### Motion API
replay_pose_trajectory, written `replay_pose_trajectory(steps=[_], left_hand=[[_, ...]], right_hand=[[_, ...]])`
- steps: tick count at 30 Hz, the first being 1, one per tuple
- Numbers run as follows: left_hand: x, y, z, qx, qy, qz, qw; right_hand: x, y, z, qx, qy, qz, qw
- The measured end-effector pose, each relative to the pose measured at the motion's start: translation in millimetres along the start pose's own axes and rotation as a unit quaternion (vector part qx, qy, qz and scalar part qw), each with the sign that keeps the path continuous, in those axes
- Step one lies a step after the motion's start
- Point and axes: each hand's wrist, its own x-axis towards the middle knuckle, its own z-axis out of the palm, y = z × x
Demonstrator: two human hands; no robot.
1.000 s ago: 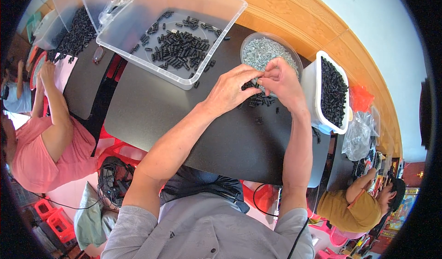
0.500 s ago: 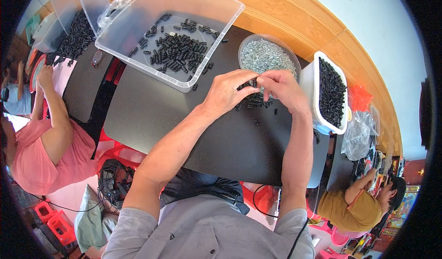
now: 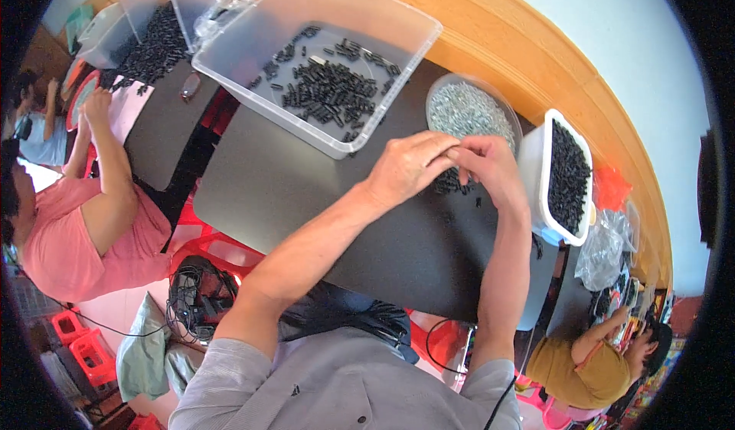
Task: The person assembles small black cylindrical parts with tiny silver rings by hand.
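Observation:
My left hand [image 3: 407, 168] and my right hand [image 3: 494, 168] meet fingertip to fingertip above the dark table, both with their fingers closed in a pinch. Whatever lies between the fingertips is covered now; half a second ago a small black plastic part showed in the left fingers. Below the hands is a loose pile of small black parts [image 3: 453, 183], partly hidden by them. Just beyond stands a round clear tub [image 3: 517, 116] of small, shiny, silvery-clear pieces [image 3: 468, 109]. To the right is a white bin [image 3: 537, 171] full of black parts [image 3: 569, 177].
A large clear plastic box [image 3: 268, 112] with scattered black parts [image 3: 329, 92] stands at the far left of the dark tabletop [image 3: 306, 181]. Crumpled clear bags [image 3: 601, 254] lie right of the bin. Co-workers sit at the left, one in a pink top [image 3: 99, 231], and at the right.
The whole view has shifted, so things sit farther right and a little lower. My fingertips have drawn closer together, covering the black part that showed in my left fingers.

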Motion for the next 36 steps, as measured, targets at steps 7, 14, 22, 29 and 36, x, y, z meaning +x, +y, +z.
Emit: replay_pose_trajectory(steps=[7,14,22,29,36], left_hand=[[-2.6,-7.5,-2.4,0.018,0.027,-0.006,0.999],[-2.0,-16.2,1.1,0.017,0.049,-0.044,0.998],[0.7,-27.0,-6.3,0.069,0.051,-0.068,0.994],[-1.2,-29.5,0.5,0.065,0.067,-0.063,0.994],[-2.8,-26.5,6.4,0.052,0.054,-0.065,0.995]], right_hand=[[3.1,2.7,20.2,0.012,0.080,-0.043,0.996],[14.8,-35.6,14.1,-0.145,0.172,-0.113,0.968],[37.8,-79.4,29.5,-0.007,0.184,-0.250,0.951],[-30.0,-12.6,2.9,-0.243,0.177,-0.055,0.952],[-69.9,40.5,-4.0,-0.292,0.131,0.031,0.947]])
